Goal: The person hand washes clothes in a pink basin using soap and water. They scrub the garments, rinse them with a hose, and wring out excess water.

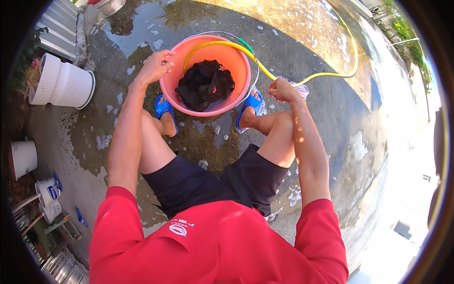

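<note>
A pink plastic bucket (209, 113) stands on the wet ground between my feet, with soaked dark cloth (204, 85) bunched inside it. Over its left rim hovers my left hand (156, 65), fingers loosely bent and apart, holding nothing visible. A yellow hose (262, 66) arches into the bucket over the far right rim. My right hand (283, 89), fingers curled, is right of the bucket where the hose passes behind it; whether it grips the hose is unclear. The wire handle (256, 76) with its green grip (245, 45) hangs around the bucket's right side.
Blue slippers (165, 113) on my feet flank the bucket. Foam patches dot the wet concrete (117, 142). A clear crumpled item (302, 90) lies beyond my right hand. White planters (67, 81) and small white buckets (48, 190) line the left side. Another basin (108, 6) sits at the far left.
</note>
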A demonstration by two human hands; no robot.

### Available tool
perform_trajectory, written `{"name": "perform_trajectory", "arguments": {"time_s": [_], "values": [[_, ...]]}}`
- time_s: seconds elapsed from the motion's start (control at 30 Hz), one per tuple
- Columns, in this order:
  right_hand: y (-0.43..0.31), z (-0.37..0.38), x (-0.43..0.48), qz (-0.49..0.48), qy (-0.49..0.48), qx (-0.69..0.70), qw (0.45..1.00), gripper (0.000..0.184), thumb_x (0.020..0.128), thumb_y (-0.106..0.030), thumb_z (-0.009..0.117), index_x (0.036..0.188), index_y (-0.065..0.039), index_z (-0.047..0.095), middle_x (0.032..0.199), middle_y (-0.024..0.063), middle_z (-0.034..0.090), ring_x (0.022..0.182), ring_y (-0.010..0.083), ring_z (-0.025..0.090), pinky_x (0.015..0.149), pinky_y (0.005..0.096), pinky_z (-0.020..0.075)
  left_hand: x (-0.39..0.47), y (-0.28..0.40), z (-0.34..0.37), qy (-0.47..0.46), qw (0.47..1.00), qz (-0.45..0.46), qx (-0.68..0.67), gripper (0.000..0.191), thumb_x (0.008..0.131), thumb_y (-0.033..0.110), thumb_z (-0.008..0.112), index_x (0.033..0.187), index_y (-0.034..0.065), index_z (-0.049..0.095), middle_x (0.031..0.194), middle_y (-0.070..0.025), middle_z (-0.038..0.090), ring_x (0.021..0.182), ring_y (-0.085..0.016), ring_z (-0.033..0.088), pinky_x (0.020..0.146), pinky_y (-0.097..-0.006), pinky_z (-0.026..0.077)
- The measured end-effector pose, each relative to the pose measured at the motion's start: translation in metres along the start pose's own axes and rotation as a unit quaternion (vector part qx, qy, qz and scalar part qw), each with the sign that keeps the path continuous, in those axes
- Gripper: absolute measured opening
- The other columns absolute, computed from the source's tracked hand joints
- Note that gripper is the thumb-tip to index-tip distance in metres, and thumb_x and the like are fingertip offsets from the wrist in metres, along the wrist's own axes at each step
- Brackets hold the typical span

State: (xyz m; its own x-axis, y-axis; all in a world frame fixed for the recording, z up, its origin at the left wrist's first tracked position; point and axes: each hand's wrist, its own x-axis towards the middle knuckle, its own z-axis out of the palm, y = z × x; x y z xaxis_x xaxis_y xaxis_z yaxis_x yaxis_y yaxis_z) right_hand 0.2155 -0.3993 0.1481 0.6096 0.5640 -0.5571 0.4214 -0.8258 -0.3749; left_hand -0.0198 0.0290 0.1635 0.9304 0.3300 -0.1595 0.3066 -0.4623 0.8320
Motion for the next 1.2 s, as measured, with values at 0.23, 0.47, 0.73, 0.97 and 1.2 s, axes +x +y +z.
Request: {"name": "perform_trajectory", "arguments": {"time_s": [0.23, 0.47, 0.73, 0.97, 1.2], "values": [[-0.002, 0.0, -0.005, -0.01, 0.023, -0.011, 1.0, 0.023, 0.086, -0.023, 0.064, 0.084, -0.002, 0.075, 0.066, 0.0093, 0.069, 0.059, 0.0204, 0.069, 0.055, 0.0374, 0.0549, -0.002, 0.001, 0.001, 0.001, 1.0, -0.002, -0.009, 0.043, 0.092, 0.005, 0.065, 0.135, 0.0002, 0.063, 0.099, -0.014, 0.072, 0.078, -0.017, 0.071, 0.075, -0.0328, 0.059], [-0.009, -0.005, -0.01, -0.019, 0.021, -0.018, 0.999, 0.025, 0.079, -0.018, 0.062, 0.093, -0.004, 0.078, 0.081, 0.0209, 0.074, 0.08, 0.0354, 0.074, 0.073, 0.0454, 0.0579, -0.003, 0.003, 0.001, -0.002, 1.0, 0.003, -0.001, 0.04, 0.094, 0.002, 0.062, 0.134, -0.002, 0.061, 0.098, -0.0136, 0.071, 0.078, -0.016, 0.07, 0.074, -0.0324, 0.06], [-0.008, -0.003, -0.01, -0.02, 0.022, -0.031, 0.999, 0.023, 0.078, -0.018, 0.06, 0.085, -0.003, 0.077, 0.073, 0.0196, 0.072, 0.071, 0.0344, 0.073, 0.068, 0.0454, 0.0576, -0.004, 0.0, 0.002, -0.002, 1.0, 0.009, 0.009, 0.039, 0.094, 0.001, 0.062, 0.133, -0.0028, 0.06, 0.096, -0.0115, 0.07, 0.078, -0.015, 0.068, 0.072, -0.0315, 0.06], [-0.004, 0.0, -0.005, -0.03, 0.018, -0.03, 0.999, 0.022, 0.08, -0.018, 0.061, 0.084, -0.003, 0.076, 0.069, 0.0175, 0.071, 0.065, 0.0312, 0.072, 0.063, 0.0445, 0.0573, -0.005, 0.002, 0.002, -0.004, 1.0, 0.002, 0.01, 0.04, 0.094, 0.001, 0.063, 0.134, -0.0024, 0.06, 0.098, -0.0118, 0.07, 0.077, -0.014, 0.068, 0.072, -0.0314, 0.06], [-0.007, -0.002, -0.008, -0.008, 0.012, -0.013, 1.0, 0.021, 0.08, -0.017, 0.061, 0.086, -0.004, 0.077, 0.068, 0.0164, 0.071, 0.065, 0.0296, 0.072, 0.063, 0.0435, 0.0575, -0.006, 0.005, 0.003, -0.009, 1.0, -0.015, -0.013, 0.041, 0.093, 0.0, 0.062, 0.134, -0.0024, 0.06, 0.097, -0.0112, 0.07, 0.079, -0.015, 0.068, 0.072, -0.0319, 0.06]]}}
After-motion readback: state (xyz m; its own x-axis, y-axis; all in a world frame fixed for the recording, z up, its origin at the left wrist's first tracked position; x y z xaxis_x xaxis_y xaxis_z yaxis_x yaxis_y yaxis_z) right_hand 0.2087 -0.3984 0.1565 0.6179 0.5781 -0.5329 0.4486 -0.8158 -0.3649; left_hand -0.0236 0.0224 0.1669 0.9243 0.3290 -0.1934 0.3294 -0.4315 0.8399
